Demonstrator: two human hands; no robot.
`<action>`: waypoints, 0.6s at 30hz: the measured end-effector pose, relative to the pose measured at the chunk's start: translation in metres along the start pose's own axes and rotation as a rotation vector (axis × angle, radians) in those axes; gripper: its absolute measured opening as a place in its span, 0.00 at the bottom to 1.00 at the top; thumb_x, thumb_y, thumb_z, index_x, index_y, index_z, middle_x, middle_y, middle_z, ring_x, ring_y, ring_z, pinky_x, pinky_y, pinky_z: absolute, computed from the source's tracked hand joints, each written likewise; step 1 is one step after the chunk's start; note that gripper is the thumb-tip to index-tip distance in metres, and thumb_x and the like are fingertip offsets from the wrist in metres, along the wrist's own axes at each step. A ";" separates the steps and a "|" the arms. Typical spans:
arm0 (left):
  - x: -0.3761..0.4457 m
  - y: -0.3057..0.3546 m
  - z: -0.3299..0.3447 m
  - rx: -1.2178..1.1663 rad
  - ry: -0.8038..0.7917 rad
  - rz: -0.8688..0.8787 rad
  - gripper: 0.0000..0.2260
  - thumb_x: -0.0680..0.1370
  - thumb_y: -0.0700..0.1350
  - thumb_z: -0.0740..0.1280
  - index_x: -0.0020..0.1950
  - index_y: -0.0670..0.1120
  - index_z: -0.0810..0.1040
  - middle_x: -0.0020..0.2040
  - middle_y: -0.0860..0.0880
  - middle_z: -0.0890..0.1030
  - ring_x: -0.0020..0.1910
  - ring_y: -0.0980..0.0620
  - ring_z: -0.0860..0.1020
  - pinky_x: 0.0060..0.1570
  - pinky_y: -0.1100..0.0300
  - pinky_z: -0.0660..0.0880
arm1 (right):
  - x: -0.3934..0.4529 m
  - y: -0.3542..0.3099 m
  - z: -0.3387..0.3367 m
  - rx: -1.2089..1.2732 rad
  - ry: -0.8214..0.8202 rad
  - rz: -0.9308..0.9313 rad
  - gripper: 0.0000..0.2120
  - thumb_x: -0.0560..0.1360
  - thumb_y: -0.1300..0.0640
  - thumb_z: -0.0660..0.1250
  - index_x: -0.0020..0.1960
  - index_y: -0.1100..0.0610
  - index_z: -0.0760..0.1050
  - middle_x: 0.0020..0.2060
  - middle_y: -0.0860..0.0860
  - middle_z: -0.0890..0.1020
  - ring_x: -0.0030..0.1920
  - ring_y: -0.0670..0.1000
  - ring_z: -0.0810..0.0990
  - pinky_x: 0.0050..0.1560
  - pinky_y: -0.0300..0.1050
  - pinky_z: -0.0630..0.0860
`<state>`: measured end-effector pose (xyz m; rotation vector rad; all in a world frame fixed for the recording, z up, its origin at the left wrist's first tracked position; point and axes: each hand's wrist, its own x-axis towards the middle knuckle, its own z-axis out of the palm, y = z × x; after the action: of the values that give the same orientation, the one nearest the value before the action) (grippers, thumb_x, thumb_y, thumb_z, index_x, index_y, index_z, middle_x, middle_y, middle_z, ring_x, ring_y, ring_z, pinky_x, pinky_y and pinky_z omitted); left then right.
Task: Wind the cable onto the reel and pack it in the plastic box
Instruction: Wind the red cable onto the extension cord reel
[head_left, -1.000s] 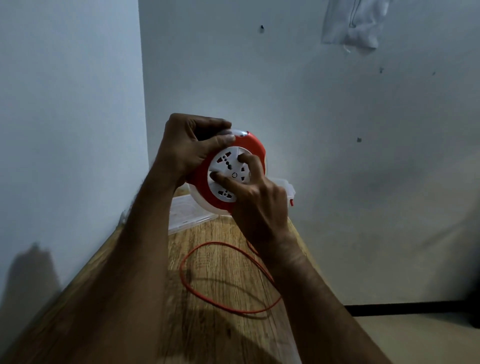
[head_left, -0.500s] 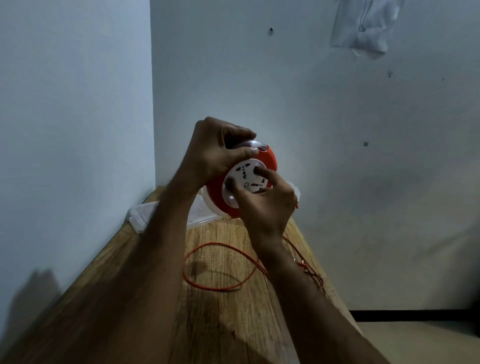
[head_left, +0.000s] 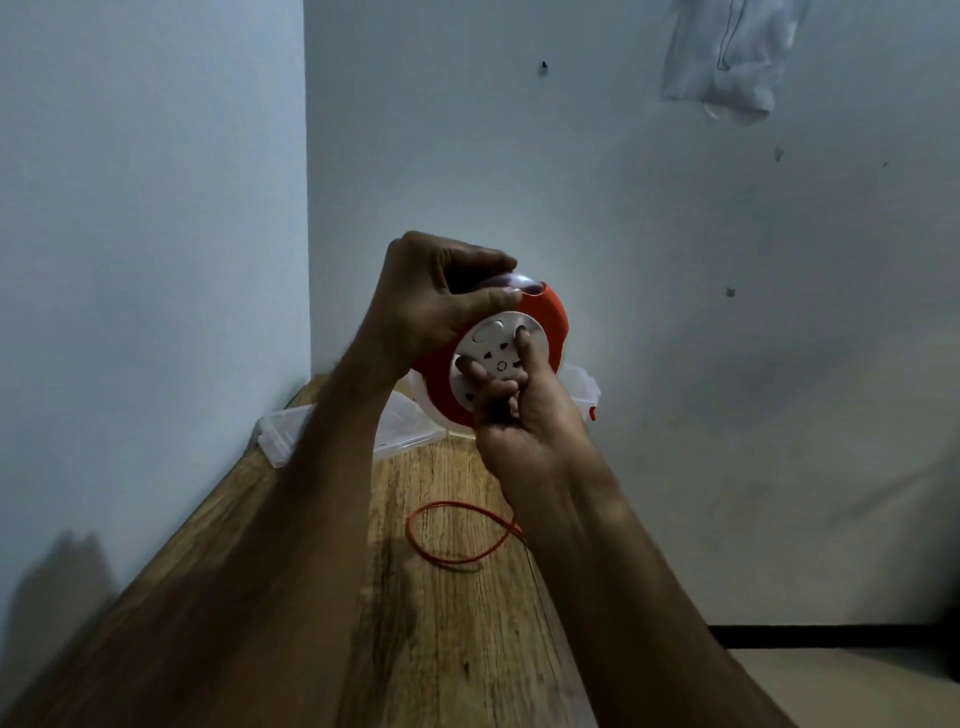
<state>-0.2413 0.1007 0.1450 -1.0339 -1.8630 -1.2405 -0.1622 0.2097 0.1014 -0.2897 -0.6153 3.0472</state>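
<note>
A red cable reel (head_left: 551, 318) with a white socket disc (head_left: 493, 338) is held up above the far end of the wooden table. My left hand (head_left: 436, 301) grips its top rim. My right hand (head_left: 514, 410) has its fingers pressed into the white disc's face. A thin red cable (head_left: 452, 540) lies in a small loop on the table below the reel. The clear plastic box (head_left: 584, 387) stands behind the reel, mostly hidden, and its clear lid (head_left: 285, 428) lies to the left by the wall corner.
The narrow wooden table (head_left: 447, 649) runs away from me into a corner between two pale walls. Its right edge drops off to the floor (head_left: 857, 686). A whitish bag (head_left: 727, 57) hangs high on the right wall.
The white disc has turned under my right hand's fingers. The cable loop on the table has shrunk and drawn in toward the reel. The view has shifted slightly.
</note>
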 end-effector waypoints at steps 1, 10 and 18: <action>0.000 0.000 -0.001 -0.013 0.022 -0.016 0.20 0.73 0.50 0.76 0.62 0.43 0.83 0.57 0.48 0.85 0.52 0.59 0.84 0.52 0.64 0.81 | 0.000 0.001 0.001 -0.086 0.003 -0.038 0.22 0.73 0.53 0.75 0.63 0.59 0.73 0.61 0.64 0.81 0.36 0.49 0.83 0.25 0.33 0.74; -0.006 -0.007 -0.023 -0.129 0.154 -0.186 0.15 0.75 0.47 0.75 0.60 0.45 0.83 0.54 0.51 0.85 0.50 0.55 0.85 0.52 0.57 0.83 | 0.021 -0.028 -0.007 -1.764 -0.375 -1.559 0.10 0.76 0.57 0.73 0.55 0.60 0.79 0.49 0.54 0.84 0.39 0.47 0.83 0.40 0.46 0.84; -0.007 -0.006 -0.022 -0.091 0.115 -0.201 0.15 0.74 0.48 0.75 0.60 0.47 0.83 0.55 0.52 0.85 0.50 0.55 0.85 0.52 0.60 0.82 | 0.022 -0.039 -0.015 -2.366 -0.459 -1.408 0.26 0.73 0.54 0.77 0.69 0.45 0.76 0.71 0.60 0.65 0.57 0.60 0.81 0.54 0.53 0.83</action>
<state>-0.2414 0.0770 0.1432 -0.8178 -1.8714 -1.4815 -0.1815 0.2529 0.0991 0.5920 -2.2928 0.0409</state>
